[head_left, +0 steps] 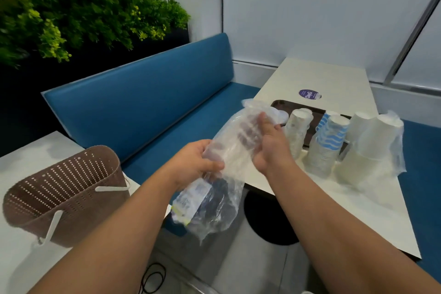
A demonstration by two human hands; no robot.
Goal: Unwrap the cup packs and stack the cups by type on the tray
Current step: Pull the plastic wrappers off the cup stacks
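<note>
Both forearms entered from the bottom edge and met at a clear plastic cup pack (222, 164) held in the air, off the near-left edge of the white table (334, 83). Largest of the items was that table, which served as the reference for all positions below.

At the far-left part of the table lay a dark brown tray (312, 107). On the tray's near side stood three upside-down stacks: a pale patterned stack (297, 131) at the left, a blue-striped stack (327, 143) in the middle, and, at the right, a white cup stack (372, 150) with clear film loosely round it. Whether each base rested on the tray or on the table could not be determined. A purple round sticker (309, 94) sat on the table beyond the tray.

Left of the table, across a gap, a brown perforated basket (64, 193) stood on a second white surface.

The pack's long axis ran diagonally: its open, crumpled mouth pointed up and away toward the tray, and its labelled tail hung down toward the camera.

The left hand (198, 162) gripped the pack's middle, fingers curled round the film. The right hand (269, 143) clasped the upper section from the table side, fingers wrapped behind the film, thumb pointing up.
</note>
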